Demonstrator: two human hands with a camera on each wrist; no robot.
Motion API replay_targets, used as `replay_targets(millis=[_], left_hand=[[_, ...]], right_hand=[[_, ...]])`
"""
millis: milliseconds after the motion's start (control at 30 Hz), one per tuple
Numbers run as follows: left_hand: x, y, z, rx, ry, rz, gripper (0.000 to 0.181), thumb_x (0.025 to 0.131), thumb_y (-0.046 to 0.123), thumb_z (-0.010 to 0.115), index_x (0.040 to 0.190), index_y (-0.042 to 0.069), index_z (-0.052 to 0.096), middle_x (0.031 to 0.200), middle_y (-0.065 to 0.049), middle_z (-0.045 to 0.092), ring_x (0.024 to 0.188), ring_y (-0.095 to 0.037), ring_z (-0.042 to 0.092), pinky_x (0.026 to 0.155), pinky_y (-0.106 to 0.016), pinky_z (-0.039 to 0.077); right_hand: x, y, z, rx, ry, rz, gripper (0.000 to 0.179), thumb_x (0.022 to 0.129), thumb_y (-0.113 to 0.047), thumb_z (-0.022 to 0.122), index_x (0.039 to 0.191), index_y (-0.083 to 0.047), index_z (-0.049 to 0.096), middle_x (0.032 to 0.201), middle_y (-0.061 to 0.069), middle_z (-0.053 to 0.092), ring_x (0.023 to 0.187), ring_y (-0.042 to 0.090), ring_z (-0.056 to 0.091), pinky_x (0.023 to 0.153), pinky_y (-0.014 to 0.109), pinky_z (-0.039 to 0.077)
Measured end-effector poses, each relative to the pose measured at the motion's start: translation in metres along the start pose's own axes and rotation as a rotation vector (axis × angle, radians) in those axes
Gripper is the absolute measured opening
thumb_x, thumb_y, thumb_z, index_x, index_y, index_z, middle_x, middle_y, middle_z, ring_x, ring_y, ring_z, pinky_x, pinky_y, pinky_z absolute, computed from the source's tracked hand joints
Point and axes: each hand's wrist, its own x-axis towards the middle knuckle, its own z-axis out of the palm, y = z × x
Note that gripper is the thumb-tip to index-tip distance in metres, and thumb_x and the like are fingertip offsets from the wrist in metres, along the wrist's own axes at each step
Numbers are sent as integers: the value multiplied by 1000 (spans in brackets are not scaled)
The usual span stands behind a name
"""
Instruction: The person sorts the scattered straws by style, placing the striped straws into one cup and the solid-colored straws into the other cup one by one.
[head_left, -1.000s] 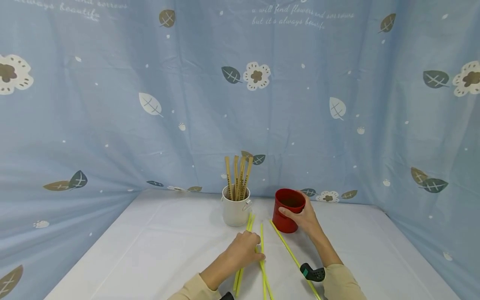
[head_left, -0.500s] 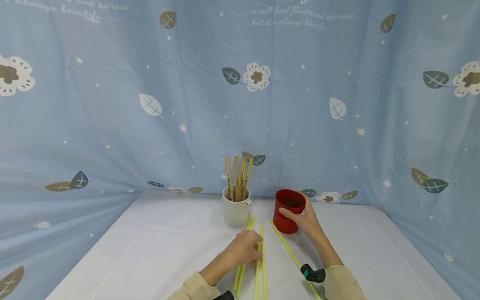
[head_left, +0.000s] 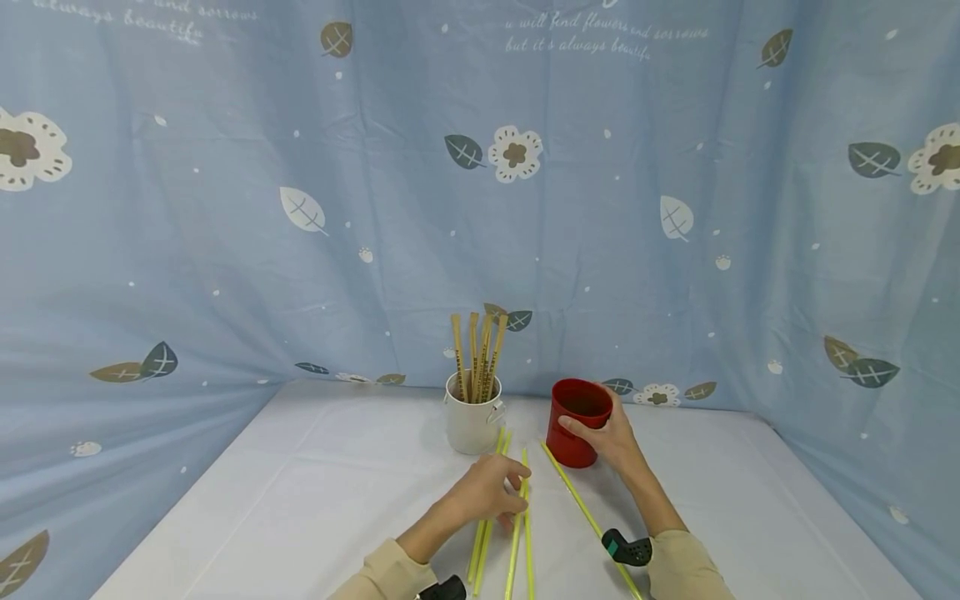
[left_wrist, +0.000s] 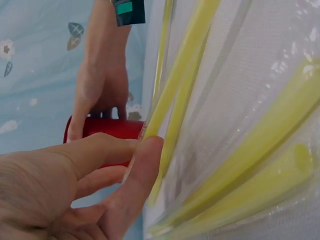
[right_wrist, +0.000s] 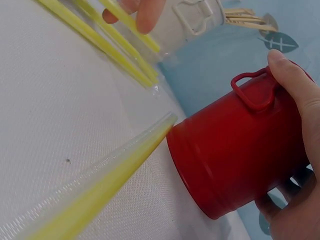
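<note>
My left hand (head_left: 487,492) pinches a yellow straw (head_left: 514,546) near its far end, between thumb and forefinger. Clear wrapper sticks out at those fingertips in the left wrist view. Another wrapped yellow straw (head_left: 529,550) lies right alongside it. Two more straws (head_left: 480,558) pass partly hidden beneath the left hand. My right hand (head_left: 615,433) grips a small red bucket (head_left: 570,446) at its right side, thumb near the rim. The bucket's little wire handle (right_wrist: 252,92) shows in the right wrist view. A single straw (head_left: 585,508) runs from near the bucket's base toward me.
Behind the straws stands a white bucket (head_left: 468,433) holding several flat wooden sticks (head_left: 480,358) with dark print. A blue patterned curtain (head_left: 420,208) rises along the back edge of the white table (head_left: 300,467). The right sleeve (head_left: 686,567) lies close to the single straw's near end.
The pinched straw's near end has swung left, from crossing its neighbour to lying beside it. My left hand has shifted slightly up and right. The right hand and red bucket stay in place.
</note>
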Motion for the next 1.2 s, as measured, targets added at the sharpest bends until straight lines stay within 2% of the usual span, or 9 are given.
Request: replay_targets(millis=[133, 233, 633, 933, 1200], left_hand=[[0, 1, -1, -72, -1, 4, 46, 78, -3, 72, 124, -2, 65, 100, -16, 66, 51, -22, 70, 54, -26, 57], [1, 1, -2, -113, 4, 16, 46, 79, -5, 70, 124, -2, 65, 99, -16, 65, 50, -22, 68, 49, -32, 57], [4, 0, -4, -132, 56, 62, 47, 81, -5, 69, 127, -2, 63, 102, -18, 65, 51, -19, 66, 50, -34, 57], [5, 1, -5, -145, 130, 97, 49, 79, -7, 66, 127, 1, 63, 108, -21, 64, 57, -13, 66, 50, -31, 57], [6, 1, -7, -188, 176, 134, 51, 78, -10, 64, 128, 1, 62, 109, -25, 61, 67, -20, 71, 50, -27, 56]], right_hand=[[0, 1, 0, -3, 1, 0, 97, 81, -38, 80, 153, -15, 19, 149, 11, 39, 134, 31, 40, 102, 52, 48], [0, 1, 0, -4, 1, 0, 97, 81, -38, 80, 153, -15, 18, 149, 11, 39, 134, 30, 40, 102, 52, 48], [0, 2, 1, -10, 10, -2, 97, 81, -39, 80, 152, -16, 19, 149, 10, 39, 134, 30, 40, 102, 52, 49], [0, 1, 2, 0, 11, -14, 96, 80, -38, 81, 152, -15, 20, 148, 10, 40, 133, 30, 41, 100, 52, 50], [0, 1, 2, -8, 16, -3, 97, 80, -39, 81, 152, -16, 20, 148, 10, 40, 133, 30, 41, 102, 52, 49]])
